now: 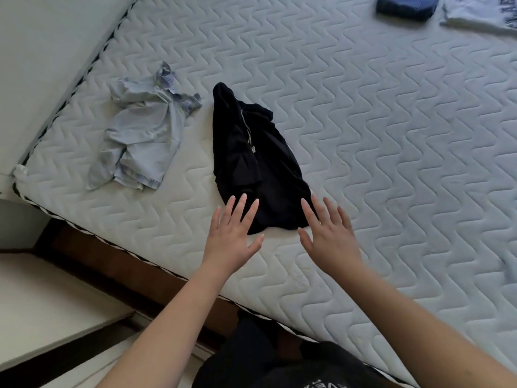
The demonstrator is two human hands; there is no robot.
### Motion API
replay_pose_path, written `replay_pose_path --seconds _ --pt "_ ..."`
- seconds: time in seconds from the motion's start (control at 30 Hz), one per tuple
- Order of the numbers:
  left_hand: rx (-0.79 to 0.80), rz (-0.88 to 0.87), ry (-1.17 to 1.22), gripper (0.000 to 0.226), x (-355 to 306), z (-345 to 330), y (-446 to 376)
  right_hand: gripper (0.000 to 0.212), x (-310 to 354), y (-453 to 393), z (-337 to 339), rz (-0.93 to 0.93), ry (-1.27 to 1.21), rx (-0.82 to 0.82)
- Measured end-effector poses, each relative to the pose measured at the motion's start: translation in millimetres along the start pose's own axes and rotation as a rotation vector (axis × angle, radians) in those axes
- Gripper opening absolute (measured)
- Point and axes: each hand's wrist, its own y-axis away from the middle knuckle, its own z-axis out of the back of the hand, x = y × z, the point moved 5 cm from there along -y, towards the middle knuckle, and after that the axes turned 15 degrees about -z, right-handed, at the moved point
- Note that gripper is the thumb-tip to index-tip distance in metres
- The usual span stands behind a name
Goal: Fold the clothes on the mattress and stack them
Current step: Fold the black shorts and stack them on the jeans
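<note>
Black garment (253, 161) is lying crumpled on the mattress (391, 121), long axis running away from the person; left hand (233, 233) and right hand (327, 236) are hovering spread-fingered, empty, flanking its near end, seemingly about equally close.

Bare forearms; black shirt (321, 368) bearing white lettering.

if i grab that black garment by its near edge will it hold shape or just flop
Likely flop: the black garment lies crumpled in soft folds. Probably light, thin fabric. Its pale drawstring may dangle. Both the left hand and right hand hover open.
</note>
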Motion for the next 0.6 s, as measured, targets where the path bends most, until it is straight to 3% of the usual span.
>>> replay_pose_path --seconds 0.27,0.4,0.6 --pt "0.094 -0.049 0.035 0.077 64.6 -65.3 -50.1 0.065 35.4 -64.8 -56.1 -0.082 0.019 0.011" --pt "0.055 -0.085 0.017 0.078 75.8 -99.3 -75.8 0.065 37.9 -94.1 -92.7 -0.097 0.038 0.011" --pt "0.128 -0.115 0.019 0.081 79.9 -160.9 -103.9 0.068 32.3 -123.7 -155.1 -0.114 0.070 0.084"
